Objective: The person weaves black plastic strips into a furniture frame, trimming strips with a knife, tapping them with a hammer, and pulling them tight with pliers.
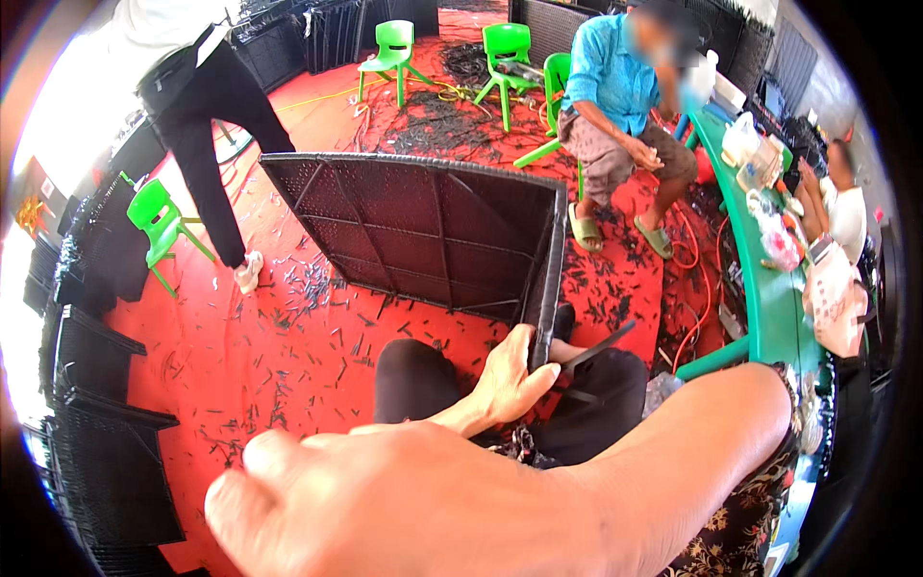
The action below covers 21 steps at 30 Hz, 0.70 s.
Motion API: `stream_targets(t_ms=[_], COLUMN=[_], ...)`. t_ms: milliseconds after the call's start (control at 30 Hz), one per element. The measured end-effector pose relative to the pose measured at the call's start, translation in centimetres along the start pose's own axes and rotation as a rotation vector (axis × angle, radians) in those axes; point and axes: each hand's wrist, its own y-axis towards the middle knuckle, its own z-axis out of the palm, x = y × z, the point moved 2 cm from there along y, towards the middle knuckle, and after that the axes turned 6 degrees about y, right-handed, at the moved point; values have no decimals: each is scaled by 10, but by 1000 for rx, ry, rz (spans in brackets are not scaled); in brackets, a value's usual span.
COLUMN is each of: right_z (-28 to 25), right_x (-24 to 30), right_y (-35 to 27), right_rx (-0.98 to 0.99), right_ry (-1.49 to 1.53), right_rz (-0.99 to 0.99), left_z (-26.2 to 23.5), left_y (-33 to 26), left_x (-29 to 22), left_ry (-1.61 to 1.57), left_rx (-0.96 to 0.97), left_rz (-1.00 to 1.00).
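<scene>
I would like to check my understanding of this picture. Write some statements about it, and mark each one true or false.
1. The left hand touches the dark woven panel. True.
2. The floor covering is blue. False: it is red.
3. The person in the blue shirt is seated. True.
4. The leftmost chair is black. False: it is green.
5. The right hand rests on the green table. False: they are apart.

The lower edge crops the right hand [404, 495], its palm hidden; the top edge cuts off a standing person [197, 120].
</scene>
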Motion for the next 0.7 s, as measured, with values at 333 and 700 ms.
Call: stream_targets(t_ms=[333, 700], right_z=[2, -77], right_x=[-3, -73], right_y=[-32, -198], right_rx=[51, -928], right_ry=[-243, -416], right_rz=[-37, -20], left_z=[5, 11], left_y=[-6, 6], left_x=[10, 3], left_ry=[95, -81], left_rx=[-63, -95], left_rz=[-18, -91])
